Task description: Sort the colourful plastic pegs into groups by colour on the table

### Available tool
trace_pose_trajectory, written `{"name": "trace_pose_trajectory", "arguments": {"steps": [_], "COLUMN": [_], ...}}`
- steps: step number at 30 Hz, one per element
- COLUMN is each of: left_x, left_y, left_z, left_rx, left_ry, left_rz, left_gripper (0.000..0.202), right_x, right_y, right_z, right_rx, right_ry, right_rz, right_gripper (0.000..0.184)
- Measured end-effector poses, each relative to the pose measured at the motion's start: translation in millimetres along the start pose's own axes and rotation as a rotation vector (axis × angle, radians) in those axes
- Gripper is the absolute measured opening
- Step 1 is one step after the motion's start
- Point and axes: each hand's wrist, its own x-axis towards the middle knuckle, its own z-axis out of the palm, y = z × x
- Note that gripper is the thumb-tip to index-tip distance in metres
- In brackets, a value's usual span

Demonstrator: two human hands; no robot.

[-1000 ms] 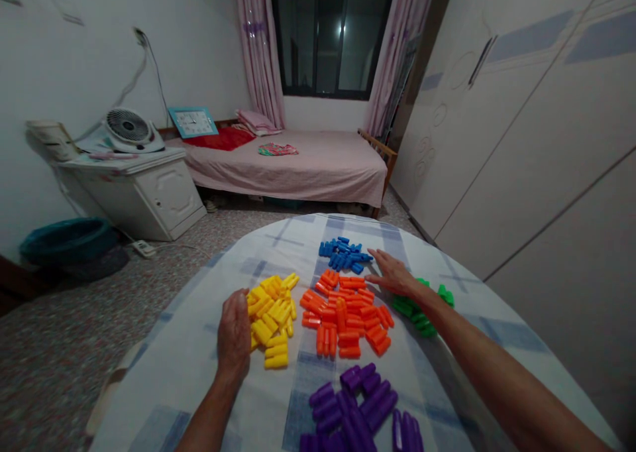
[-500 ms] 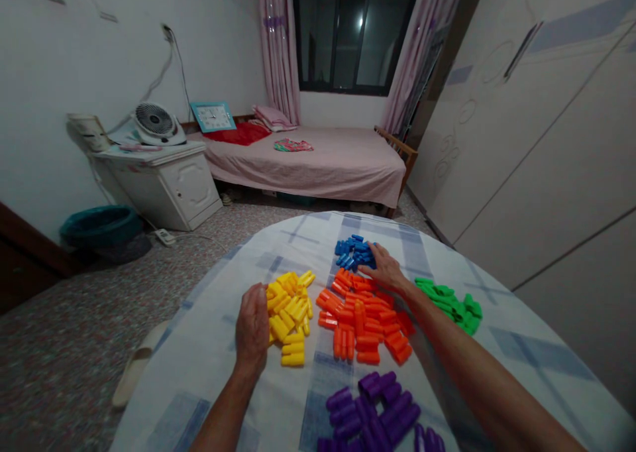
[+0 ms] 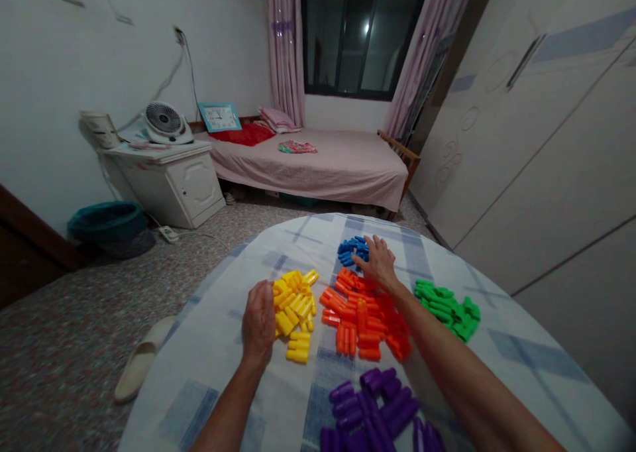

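My right hand (image 3: 378,264) reaches over the orange pile to the right edge of a blue pile of small plastic pieces (image 3: 352,248). Its fingers are spread and curved, with the tips touching the blue pieces. My left hand (image 3: 259,321) stands on edge along the left side of a yellow pile of cap-like pieces (image 3: 296,306). Its fingers are stretched and partly hidden, and nothing shows in its grip. Between the hands lie orange cap-like pieces (image 3: 361,316), partly behind my right wrist. Nearest me are purple hollow caps (image 3: 370,409).
Green pieces (image 3: 450,309) lie right of my right forearm. All the piles rest on a round table with a checked cloth (image 3: 189,372). Beyond it are a bed (image 3: 318,167), a white cabinet with a fan (image 3: 166,122), a bin (image 3: 106,223) and a wardrobe (image 3: 536,173).
My right hand has shifted slightly left against the blue pieces, which now sit closer together. My left hand stays beside the yellow pile. The view has shifted a little.
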Motion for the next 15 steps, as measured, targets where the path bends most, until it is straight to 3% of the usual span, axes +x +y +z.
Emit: {"name": "trace_pose_trajectory", "arguments": {"steps": [3, 6, 11, 15], "left_x": [0.8, 2.5, 6.7, 5.7], "left_y": [0.8, -0.9, -1.3, 5.7], "left_z": [0.7, 1.0, 0.9, -1.1], "left_rx": [0.001, 0.015, 0.105, 0.229], "left_ry": [0.015, 0.019, 0.028, 0.047], "left_rz": [-0.022, 0.006, 0.037, 0.084], "left_gripper": [0.043, 0.045, 0.046, 0.042], "right_x": [-34.2, -104.0, -240.9, -310.5], "right_y": [8.4, 25.7, 58.4, 66.9], "right_z": [-33.7, -66.9, -91.5, -95.1], "right_rx": [0.130, 0.201, 0.116, -0.097], "right_ry": [0.058, 0.106, 0.100, 0.059], "right_rz": [-0.087, -0.114, 0.128, 0.279], "right_gripper": [0.057, 0.053, 0.051, 0.051]}}
